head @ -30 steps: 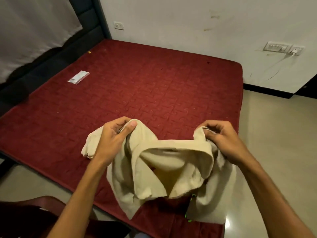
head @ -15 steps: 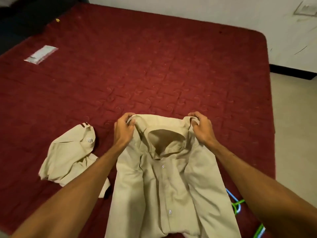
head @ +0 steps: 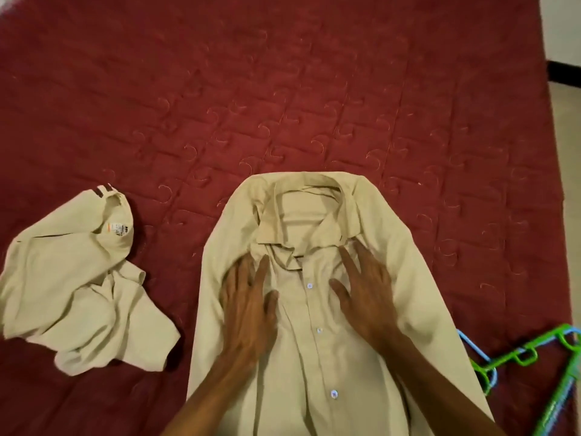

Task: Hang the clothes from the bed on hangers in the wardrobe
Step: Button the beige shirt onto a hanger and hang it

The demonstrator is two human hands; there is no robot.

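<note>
Left hand [head: 248, 306] and right hand [head: 364, 297] press flat, fingers spread, on a beige shirt [head: 314, 357] on the red bed [head: 283, 89]. A crumpled shirt [head: 78, 278] lies at nine o'clock, hangers [head: 547, 338] at four.

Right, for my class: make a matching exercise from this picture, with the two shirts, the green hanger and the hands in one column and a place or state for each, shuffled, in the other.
Column one
1. buttoned shirt
2. second shirt
3. green hanger
4. left hand and right hand

Column two
A. crumpled, on the left side of the bed
B. lying at the bed's lower right edge
C. open, flat on the buttoned shirt's chest
D. spread out, front up, collar on the far side

Pairs: 1-D, 2-A, 3-B, 4-C.
</note>
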